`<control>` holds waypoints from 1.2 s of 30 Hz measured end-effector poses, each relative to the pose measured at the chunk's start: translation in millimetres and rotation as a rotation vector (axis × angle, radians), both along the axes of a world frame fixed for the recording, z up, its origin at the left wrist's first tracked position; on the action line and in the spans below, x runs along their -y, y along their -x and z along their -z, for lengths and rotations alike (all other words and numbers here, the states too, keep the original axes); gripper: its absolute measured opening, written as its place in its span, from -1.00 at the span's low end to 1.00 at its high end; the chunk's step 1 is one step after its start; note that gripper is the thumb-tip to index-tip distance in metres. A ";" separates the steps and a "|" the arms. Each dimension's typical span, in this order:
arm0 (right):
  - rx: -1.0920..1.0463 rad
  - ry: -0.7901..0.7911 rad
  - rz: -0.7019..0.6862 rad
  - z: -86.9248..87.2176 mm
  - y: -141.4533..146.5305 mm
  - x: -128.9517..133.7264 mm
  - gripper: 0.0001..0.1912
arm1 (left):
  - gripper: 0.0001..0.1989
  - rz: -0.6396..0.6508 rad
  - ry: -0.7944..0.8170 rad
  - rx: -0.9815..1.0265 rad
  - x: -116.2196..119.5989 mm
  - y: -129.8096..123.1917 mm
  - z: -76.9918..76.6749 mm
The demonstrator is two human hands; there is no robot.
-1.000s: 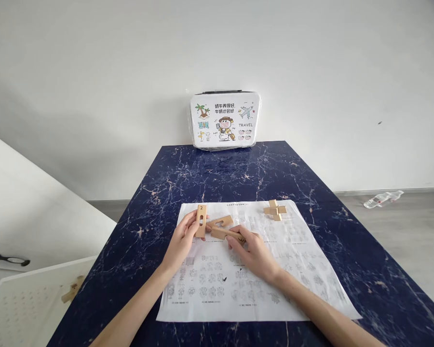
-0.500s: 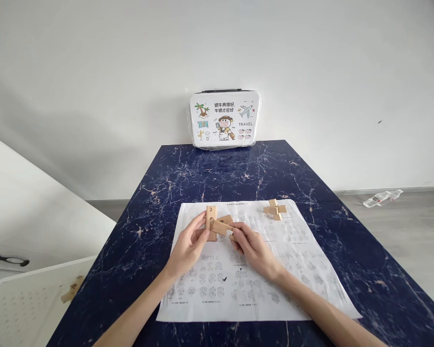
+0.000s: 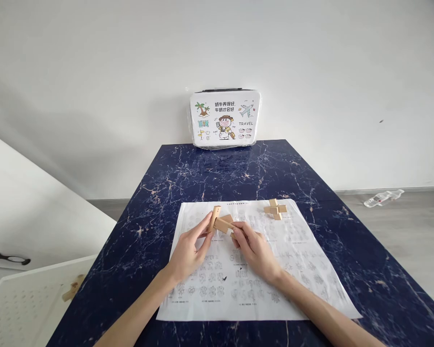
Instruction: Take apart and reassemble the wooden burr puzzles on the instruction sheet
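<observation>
Between the thumb and fingers of my left hand (image 3: pixel 188 250) is a wooden puzzle piece (image 3: pixel 214 220), tilted, with a mark near its top end. My right hand (image 3: pixel 256 250) pinches a notched wooden puzzle piece (image 3: pixel 223 225) by its right end. The notched piece's left end meets the side of the upright one; I cannot tell whether they interlock. Another wooden piece (image 3: pixel 228 218) shows just behind them, partly hidden. A small bit of wood also shows under my right fingertips. Both hands are above a printed instruction sheet (image 3: pixel 224 308).
An assembled wooden cross-shaped puzzle (image 3: pixel 275 210) rests on the sheet's far right corner. At the far end of the dark blue marbled table (image 3: pixel 217 178), a white cartoon case (image 3: pixel 226 118) leans against the wall. A white perforated basket (image 3: pixel 25 294) with wooden pieces (image 3: pixel 72 288) is at lower left.
My left hand has turned its piece, so its broad numbered face now shows edge-on and it leans right. The right hand's piece has stayed nearly still.
</observation>
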State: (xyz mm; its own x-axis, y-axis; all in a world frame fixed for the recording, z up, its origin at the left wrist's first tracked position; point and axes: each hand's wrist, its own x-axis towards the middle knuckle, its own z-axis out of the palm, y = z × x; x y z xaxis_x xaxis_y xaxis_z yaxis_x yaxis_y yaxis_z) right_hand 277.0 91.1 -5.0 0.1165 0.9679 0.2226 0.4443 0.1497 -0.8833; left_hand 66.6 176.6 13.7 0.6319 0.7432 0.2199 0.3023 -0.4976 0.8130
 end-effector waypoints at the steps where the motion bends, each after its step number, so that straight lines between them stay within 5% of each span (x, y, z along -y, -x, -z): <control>1: 0.003 0.000 -0.007 0.7 -0.1 0.0 -0.66 | -0.41 0.012 -0.019 -0.005 -0.3 0.3 0.7; 24: 0.007 -0.003 -0.007 1.0 2.7 1.4 -0.67 | -0.27 0.022 -0.234 -0.046 5.1 1.1 11.9; 36: -0.081 0.030 -0.042 -5.9 5.8 2.1 -0.68 | -0.25 0.124 -0.254 0.015 10.8 -6.9 -3.4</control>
